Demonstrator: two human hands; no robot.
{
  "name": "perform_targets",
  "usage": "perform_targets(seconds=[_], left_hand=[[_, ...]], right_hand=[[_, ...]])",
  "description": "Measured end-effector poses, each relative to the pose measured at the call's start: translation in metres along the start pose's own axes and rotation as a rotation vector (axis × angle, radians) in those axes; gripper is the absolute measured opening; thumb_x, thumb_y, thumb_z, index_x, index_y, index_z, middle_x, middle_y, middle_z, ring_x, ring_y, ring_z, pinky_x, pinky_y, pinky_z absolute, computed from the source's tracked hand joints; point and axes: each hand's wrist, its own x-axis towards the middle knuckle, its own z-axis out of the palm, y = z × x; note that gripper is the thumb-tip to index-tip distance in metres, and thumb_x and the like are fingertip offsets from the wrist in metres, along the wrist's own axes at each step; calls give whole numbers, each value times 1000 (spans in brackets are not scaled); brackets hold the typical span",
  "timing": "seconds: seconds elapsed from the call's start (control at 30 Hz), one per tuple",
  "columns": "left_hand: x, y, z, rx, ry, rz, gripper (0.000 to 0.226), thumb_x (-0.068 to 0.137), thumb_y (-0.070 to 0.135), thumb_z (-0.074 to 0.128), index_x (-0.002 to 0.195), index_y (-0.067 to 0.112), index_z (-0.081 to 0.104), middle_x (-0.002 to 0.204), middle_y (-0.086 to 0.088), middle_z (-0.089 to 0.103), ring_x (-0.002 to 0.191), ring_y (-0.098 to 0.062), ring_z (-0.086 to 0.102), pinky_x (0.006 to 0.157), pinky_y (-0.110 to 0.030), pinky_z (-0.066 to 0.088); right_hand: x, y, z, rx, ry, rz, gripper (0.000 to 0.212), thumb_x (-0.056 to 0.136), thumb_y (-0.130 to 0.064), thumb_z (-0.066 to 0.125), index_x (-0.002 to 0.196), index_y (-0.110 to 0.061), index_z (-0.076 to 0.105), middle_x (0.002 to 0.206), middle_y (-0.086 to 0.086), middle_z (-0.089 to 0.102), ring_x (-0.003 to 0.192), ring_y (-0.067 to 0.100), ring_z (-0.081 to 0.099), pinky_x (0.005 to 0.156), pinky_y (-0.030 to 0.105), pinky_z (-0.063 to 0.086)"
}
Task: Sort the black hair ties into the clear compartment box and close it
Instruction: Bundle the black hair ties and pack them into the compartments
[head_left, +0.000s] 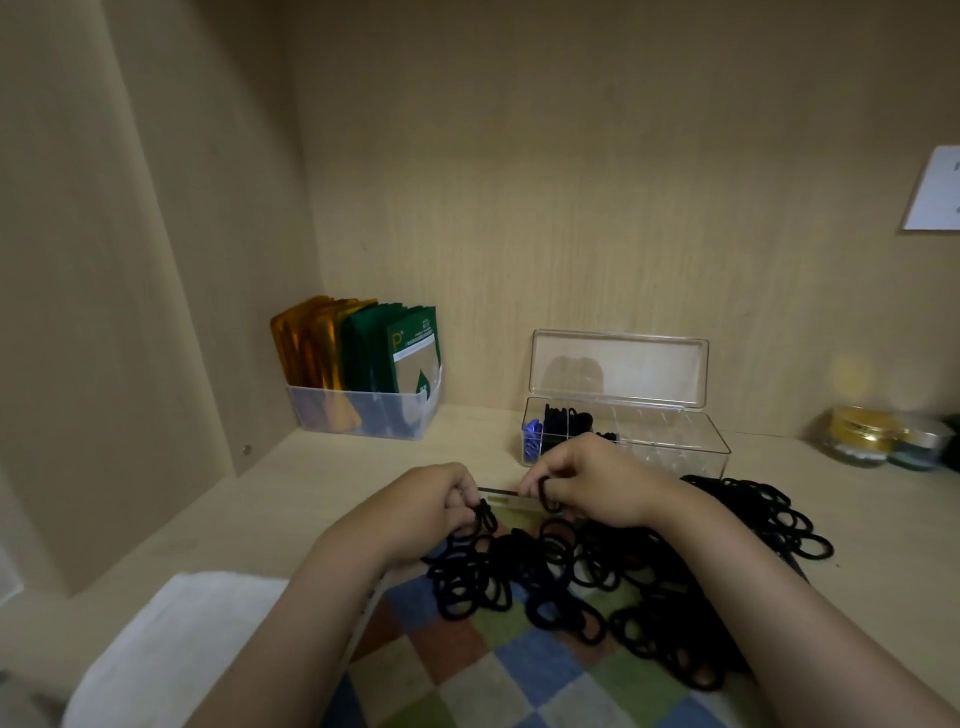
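A big heap of black hair ties lies on a checkered sheet in front of me. My left hand pinches a few black ties at the heap's near-left edge. My right hand grips one black hair tie looped round its fingers. Behind my hands stands the clear compartment box with its lid swung up and open. Its left compartments hold black ties and something blue; the right ones look empty.
A clear bin of orange and green packets stands at the back left. Gold-lidded jars sit at the far right. A white cloth lies at the lower left. Wooden walls close the shelf at left and back.
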Motion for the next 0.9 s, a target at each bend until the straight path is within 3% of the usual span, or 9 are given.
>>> perform_targets(seconds=[0.1, 0.17, 0.27, 0.37, 0.43, 0.53, 0.67, 0.77, 0.9], left_hand=[[0, 2, -6, 2, -35, -4, 16, 94, 16, 61, 105, 27, 63, 92, 10, 65, 83, -7, 60, 74, -20, 44], [0, 5, -11, 79, 6, 28, 18, 95, 14, 58, 90, 31, 65, 89, 8, 65, 87, -11, 61, 75, -24, 46], [-3, 9, -16, 61, 17, 20, 27, 95, 11, 53, 85, 29, 71, 85, 7, 71, 76, -11, 66, 75, -28, 53], [-5, 12, -17, 30, 12, -8, 24, 95, 12, 52, 93, 27, 71, 81, 6, 75, 62, -11, 67, 64, -26, 54], [-7, 13, -19, 19, 31, -27, 20, 96, 15, 52, 93, 29, 66, 78, 5, 75, 56, -8, 64, 57, -24, 50], [-13, 12, -25, -27, -1, -38, 20, 96, 17, 53, 88, 30, 66, 74, 3, 74, 58, -10, 62, 65, -32, 55], [-18, 6, -27, 142, -31, -32, 24, 89, 16, 64, 96, 33, 79, 96, 11, 75, 87, -6, 66, 82, -23, 53], [-23, 0, -20, 203, -72, -11, 29, 87, 12, 65, 101, 33, 79, 82, 13, 72, 71, -1, 61, 73, -17, 46], [-25, -2, -12, 232, 19, -18, 22, 85, 9, 67, 93, 25, 81, 81, 13, 66, 73, -2, 59, 72, -15, 45]], right_hand=[[-5, 0, -4, -55, -115, 38, 26, 95, -12, 58, 102, -27, 78, 64, -26, 66, 53, -5, 54, 58, 10, 42], [-7, -1, -3, -139, -170, 48, 25, 96, -16, 59, 107, -29, 77, 73, -29, 69, 63, -9, 59, 64, 6, 41], [-9, -1, -3, -213, -222, 71, 28, 92, -16, 62, 110, -32, 76, 101, -17, 75, 84, -7, 65, 74, 4, 44], [-9, 1, 1, -334, -179, 58, 26, 86, -14, 68, 103, -30, 78, 98, -16, 73, 83, -7, 62, 76, 6, 47], [-7, 2, 3, -320, -125, 56, 19, 85, -15, 70, 98, -27, 79, 96, -15, 73, 87, -3, 64, 85, 16, 52], [-6, 3, 0, -225, -62, 37, 12, 85, -17, 73, 91, -25, 80, 83, -19, 72, 77, -8, 64, 73, 10, 47], [-9, -4, -3, -51, -11, -2, 11, 89, -16, 70, 87, -25, 77, 84, -6, 75, 75, 2, 67, 70, 11, 49], [-8, -14, 3, 64, -49, -25, 23, 95, -4, 57, 94, -18, 75, 88, 7, 74, 75, 12, 67, 74, 24, 55], [-5, -18, 14, -96, -167, -32, 24, 95, -13, 61, 111, -26, 74, 93, -10, 71, 81, 4, 65, 79, 18, 52]])
